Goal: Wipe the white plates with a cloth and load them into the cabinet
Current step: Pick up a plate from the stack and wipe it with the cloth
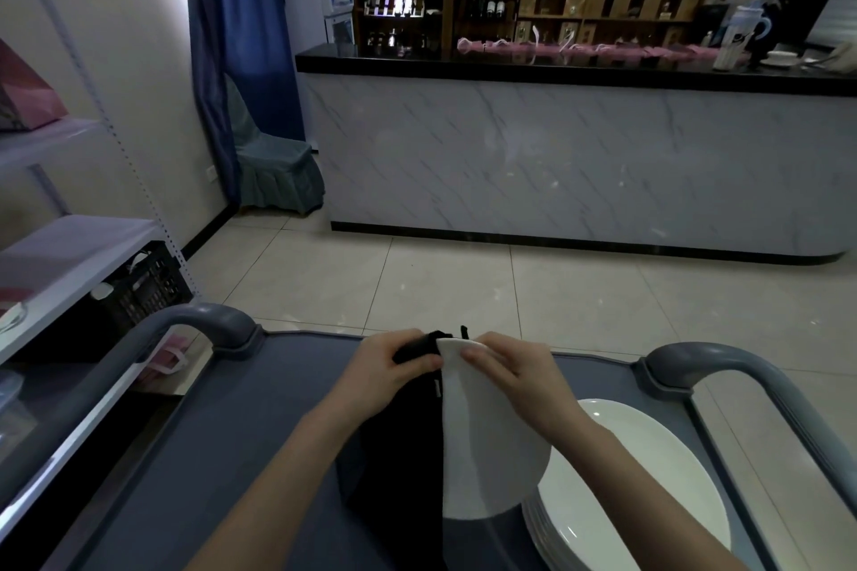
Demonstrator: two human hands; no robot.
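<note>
Left hand (389, 366) pinches cloth (399, 440); right hand (514, 373) holds plate (487, 454).

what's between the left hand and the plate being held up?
The black cloth. The left hand grips its bunched top right beside the held plate, which the right hand holds at the rim. This shows in the head view.

dim room | daylight glare upper left | wide-angle bowing at edges | soft focus
</note>
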